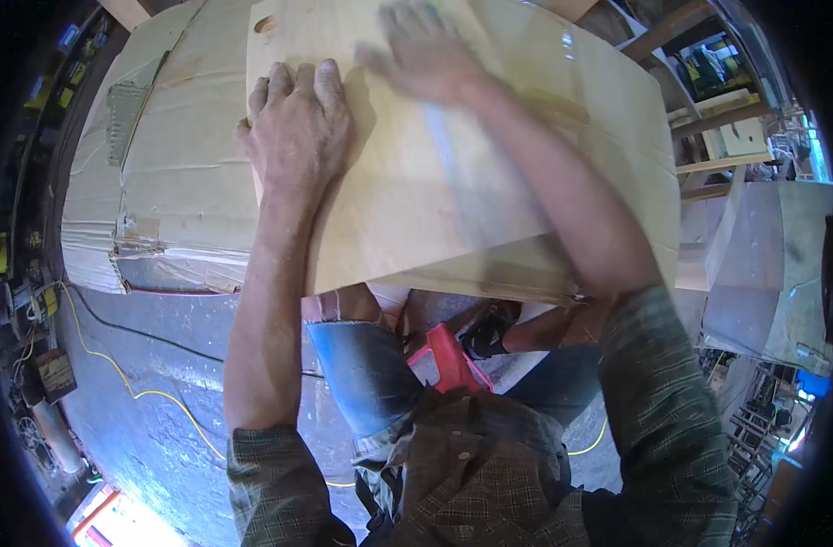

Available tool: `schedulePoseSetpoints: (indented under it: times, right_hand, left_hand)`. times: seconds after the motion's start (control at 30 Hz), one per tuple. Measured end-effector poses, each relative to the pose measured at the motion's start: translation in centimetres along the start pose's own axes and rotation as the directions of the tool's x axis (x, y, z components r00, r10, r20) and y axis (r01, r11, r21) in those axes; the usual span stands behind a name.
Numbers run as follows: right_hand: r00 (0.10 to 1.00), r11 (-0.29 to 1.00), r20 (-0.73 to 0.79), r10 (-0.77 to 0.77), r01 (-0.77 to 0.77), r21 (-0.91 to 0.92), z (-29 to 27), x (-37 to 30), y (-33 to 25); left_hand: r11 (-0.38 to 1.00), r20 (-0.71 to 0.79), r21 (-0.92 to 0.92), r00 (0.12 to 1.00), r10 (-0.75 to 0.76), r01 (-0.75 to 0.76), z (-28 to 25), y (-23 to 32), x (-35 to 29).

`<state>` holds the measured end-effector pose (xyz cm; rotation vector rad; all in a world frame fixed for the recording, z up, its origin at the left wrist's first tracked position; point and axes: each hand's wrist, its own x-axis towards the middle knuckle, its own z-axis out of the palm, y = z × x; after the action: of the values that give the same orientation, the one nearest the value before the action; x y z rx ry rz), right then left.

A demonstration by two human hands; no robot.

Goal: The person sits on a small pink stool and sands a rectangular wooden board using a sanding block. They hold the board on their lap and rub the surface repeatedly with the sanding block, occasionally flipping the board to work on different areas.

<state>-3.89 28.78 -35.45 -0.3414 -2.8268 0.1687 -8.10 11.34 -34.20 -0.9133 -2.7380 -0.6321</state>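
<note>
A pale wooden board (389,219) lies slantwise on a cardboard-covered work surface, with an oval hole near its far left corner. My left hand (300,128) rests palm down along the board's left side, fingers stretched out and slightly apart. Farther out and to the right, my right hand (427,53) is over the board. Motion blurs it, but its fingers look extended with the thumb spread away. Nothing shows in either hand; whatever may be under the right palm is hidden.
Creased, torn cardboard (188,137) covers the surface around the board. A red plastic stool (451,357) shows between my legs. A yellow cable (175,398) and a dark cable cross the floor at left. Wooden shelving (722,118) stands at right.
</note>
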Motion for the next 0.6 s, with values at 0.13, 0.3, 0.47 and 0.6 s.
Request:
schedulePoseSetpoints:
  times: [0.13,0.3,0.47,0.6]
  right_hand:
    - [0.984,0.983,-0.005,-0.181,0.181,-0.025,-3.1,-12.4,-4.5]
    - [0.979,0.981,0.089,-0.182,0.174,0.091,-6.8,-20.8,-7.4]
    - [0.971,0.812,0.238,0.019,-0.154,0.563,-9.2,-19.0,-5.1]
    - [0.972,0.659,0.030,0.231,-0.179,0.731,-9.5,-19.6,0.5]
  left_hand:
    - [0.999,-0.013,0.041,1.000,-0.011,0.011,0.2,-1.0,-0.2]
    - [0.990,-0.100,0.019,0.985,0.141,-0.140,0.1,-2.3,-1.3]
    - [0.851,-0.298,-0.318,0.896,0.329,-0.418,-1.7,2.8,-11.4]
    - [0.777,-0.140,-0.212,0.806,0.576,-0.592,-1.7,8.4,-15.4]
